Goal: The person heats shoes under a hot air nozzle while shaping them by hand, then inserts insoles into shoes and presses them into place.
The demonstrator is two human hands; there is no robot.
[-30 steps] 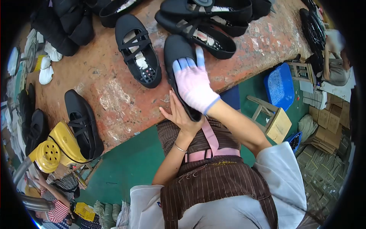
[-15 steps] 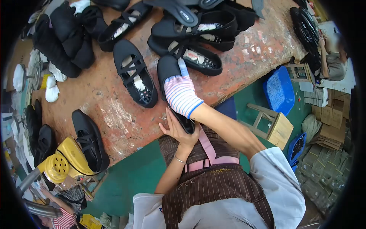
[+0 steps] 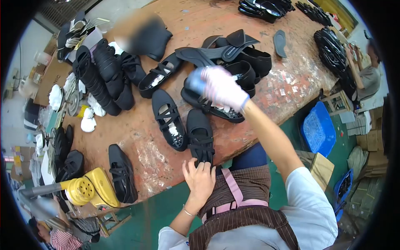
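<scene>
My left hand (image 3: 200, 180), bare with a bracelet at the wrist, has its fingers hooked over the heel of a black strapped shoe (image 3: 199, 127) near the table's front edge. Beside it on the left lies another black strapped shoe (image 3: 167, 116). My right hand (image 3: 223, 86), in a striped glove, is over a shoe with a patterned lining (image 3: 229, 111). Motion smears its fingers, so whether they hold anything is unclear. Just behind that hand, dark insoles (image 3: 200, 56) lie on a heap of black shoes (image 3: 260, 61).
On the worn table (image 3: 146, 143) stand dark stacked shoes (image 3: 98, 77), a lone insole (image 3: 280, 43) and glossy black bundles (image 3: 331, 48). A yellow machine (image 3: 98, 187) sits front left beside a shoe. A person (image 3: 368, 75) is at right, with a blue basin (image 3: 318, 127) below.
My right hand has come out of the shoe and moved back over the pile. My left hand has shifted onto the heel of the shoe. The view has tilted, showing more of the table's far side.
</scene>
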